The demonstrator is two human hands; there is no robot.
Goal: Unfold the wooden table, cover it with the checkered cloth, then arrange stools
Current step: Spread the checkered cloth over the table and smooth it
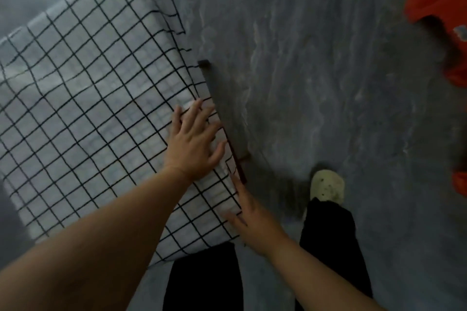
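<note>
cloth: checkered cloth (83, 98) is draped over the worktop (217, 101) and fills the left half of the frame, only a dark edge strip peeks out on its right side
left: left hand (194, 141) lies flat on the cloth by that edge, fingers spread, grip apart, holding nothing
right: right hand (252, 219) at lower centre, straight fingers touching the cloth's edge, grip apart too
floor: grey marbled floor (316, 58), pale slipper (327, 185) just right of the worktop
upper right: blurry orange thing (439, 2), can't tell what
</note>
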